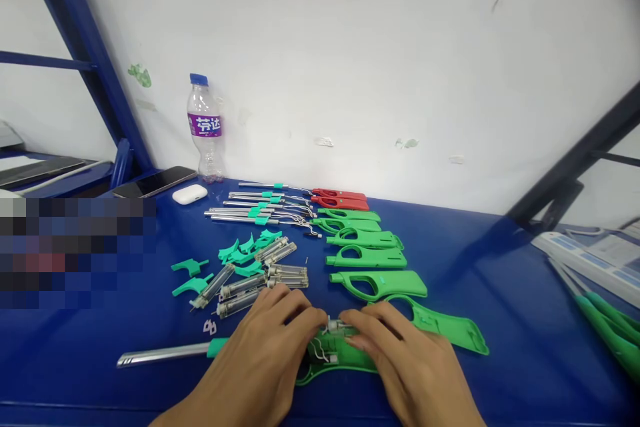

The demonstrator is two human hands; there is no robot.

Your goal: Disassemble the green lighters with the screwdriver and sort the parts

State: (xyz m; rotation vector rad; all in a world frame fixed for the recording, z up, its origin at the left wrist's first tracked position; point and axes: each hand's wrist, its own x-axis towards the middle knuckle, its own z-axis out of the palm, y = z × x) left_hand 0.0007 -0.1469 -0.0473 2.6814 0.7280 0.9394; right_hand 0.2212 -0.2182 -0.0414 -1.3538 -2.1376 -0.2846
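My left hand (270, 340) is closed, its fingertips pinched at the white valve end of a clear lighter fuel tank (336, 325). From the other side, the fingers of my right hand (400, 347) close round the tank's body and hide most of it. Beneath both hands lies a green lighter handle shell (350, 359) with its inside facing up. White wires and a small dark part (323, 352) show inside that shell. A silver lighter tube (163, 354) with a teal collar runs out to the left of my left hand. Another green shell half (445, 327) lies behind my right hand.
Several clear fuel tanks (240, 300) and teal triggers (191, 267) lie left of centre. Behind them are metal tubes with wires (240, 213). Green shells (380, 283) and red shells (340, 200) form a column. A bottle (206, 140), phone (155, 181) and green-handled tool (607, 320) lie farther out.
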